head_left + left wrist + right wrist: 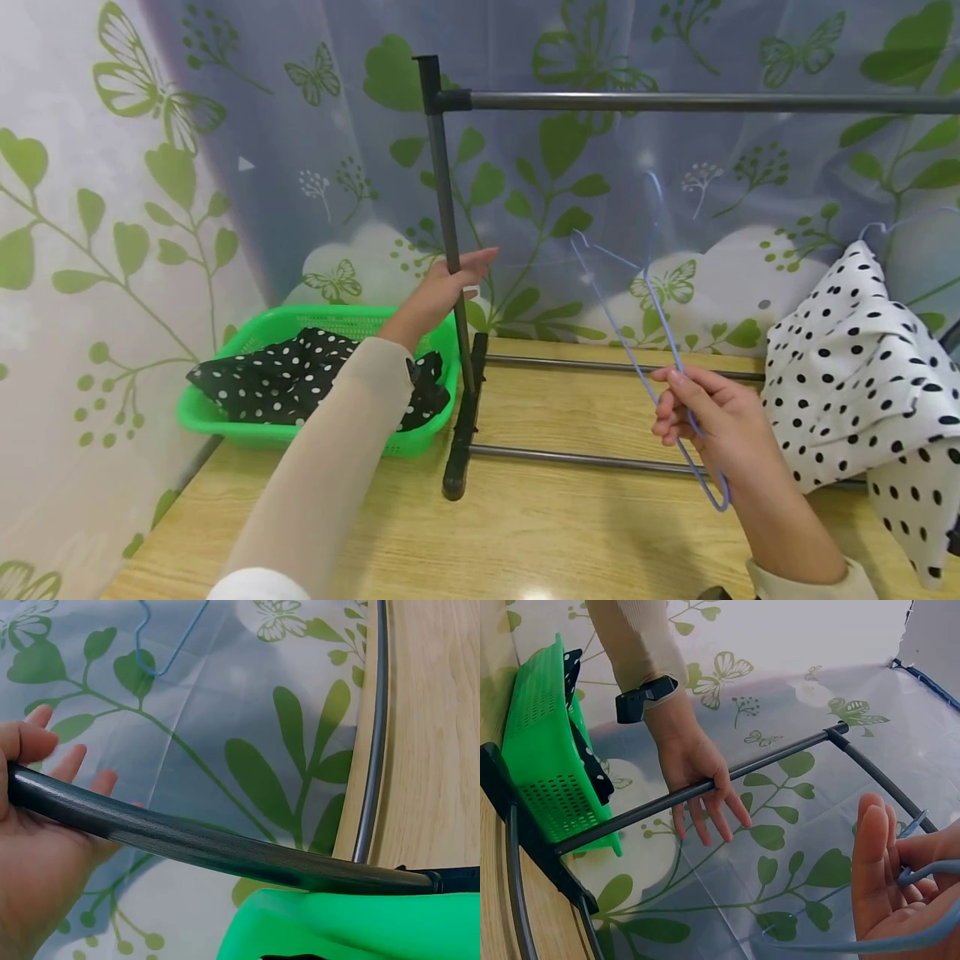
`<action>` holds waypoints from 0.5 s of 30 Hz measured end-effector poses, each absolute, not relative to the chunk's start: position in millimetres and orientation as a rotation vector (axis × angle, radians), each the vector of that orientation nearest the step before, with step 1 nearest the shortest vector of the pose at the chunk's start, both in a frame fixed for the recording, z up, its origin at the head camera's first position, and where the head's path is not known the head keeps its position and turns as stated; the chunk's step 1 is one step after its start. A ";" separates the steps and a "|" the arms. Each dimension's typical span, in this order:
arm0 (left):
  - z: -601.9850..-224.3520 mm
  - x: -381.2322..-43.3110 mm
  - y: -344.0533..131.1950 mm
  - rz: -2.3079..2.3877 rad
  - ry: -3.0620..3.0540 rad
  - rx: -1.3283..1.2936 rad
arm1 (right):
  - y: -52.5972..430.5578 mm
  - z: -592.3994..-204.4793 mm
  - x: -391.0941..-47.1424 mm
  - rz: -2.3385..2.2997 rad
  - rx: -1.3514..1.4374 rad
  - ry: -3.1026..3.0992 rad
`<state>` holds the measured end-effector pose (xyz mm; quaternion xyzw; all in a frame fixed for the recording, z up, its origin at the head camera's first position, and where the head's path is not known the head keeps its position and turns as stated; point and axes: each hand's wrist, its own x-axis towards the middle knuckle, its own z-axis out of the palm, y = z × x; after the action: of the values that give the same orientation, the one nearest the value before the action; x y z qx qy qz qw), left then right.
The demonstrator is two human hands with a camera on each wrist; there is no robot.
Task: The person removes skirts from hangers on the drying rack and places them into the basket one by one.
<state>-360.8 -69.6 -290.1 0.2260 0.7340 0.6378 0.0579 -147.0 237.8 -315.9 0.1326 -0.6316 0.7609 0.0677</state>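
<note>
From the head camera, the right hand (708,421) pinches a blue wire hanger (663,317) in front of a dark clothes rack (675,102). The hanger is bare, and its hook points up, below the top bar. The left hand (438,292) reaches to the rack's side post (444,192), with its fingers mostly straight. A green plastic basket (247,431) sits just left of the rack. In it lies a crumpled black cloth with white dots (288,379). On the right is a white cloth with black dots (862,375), with a thin hanger hook at its top.

I think the step in hand is getting the blue hanger ready for the black cloth. The next move seems to call for a free left hand, to lift that cloth from the basket.

From the left wrist camera, the post lies across the left palm. The fingers look loose, not wrapped tight. The basket's green edge is close by, but most of its inside is hidden.

From the right wrist camera, the left fingers spread out past the post. The basket's side has many small holes, and black cloth shows at its top. The right fingers hold the hanger's wire.
</note>
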 end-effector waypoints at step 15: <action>-304.3 -358.1 -61.0 2.237 2.034 0.645 | 216.2 -300.3 -150.1 2.296 0.456 -1.876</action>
<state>-358.1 -61.0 -304.3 0.2086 0.6578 0.7233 0.0251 -150.1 216.2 -300.3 0.1515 -0.6238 0.7635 0.0707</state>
